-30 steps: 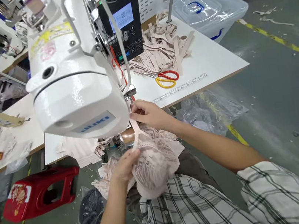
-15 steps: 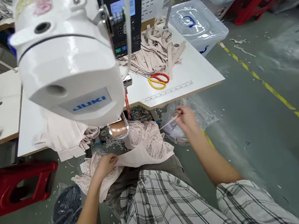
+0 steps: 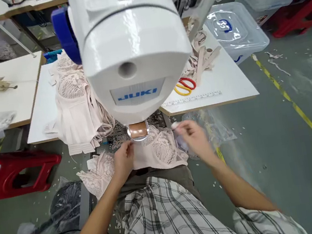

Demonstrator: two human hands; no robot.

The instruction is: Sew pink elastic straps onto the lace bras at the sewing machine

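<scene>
A pale pink lace bra (image 3: pixel 165 152) lies across my lap, its upper edge under the head of the white sewing machine (image 3: pixel 135 57). My left hand (image 3: pixel 124 161) is closed on the bra's band, just left of the brown guard (image 3: pixel 138 130) at the needle. Another lace part (image 3: pixel 98 174) hangs beside my left wrist. To the right of the cups, apart from them, my right hand (image 3: pixel 196 139) pinches a small whitish piece (image 3: pixel 175 125), too blurred to make out. The needle itself is hidden by the machine head.
Stacked bras (image 3: pixel 76 101) lie on the table's left side. Red-and-yellow scissors (image 3: pixel 185 86), a ruler (image 3: pixel 194 98) and pink strips (image 3: pixel 203 61) are on the right. A lidded plastic box (image 3: pixel 236 28) stands beyond; a red stool (image 3: pixel 17 173) is at left.
My view has shifted left and closer to the machine. My left hand has moved right along the band, near the needle. The thin white strip at my right hand now shows as a small piece.
</scene>
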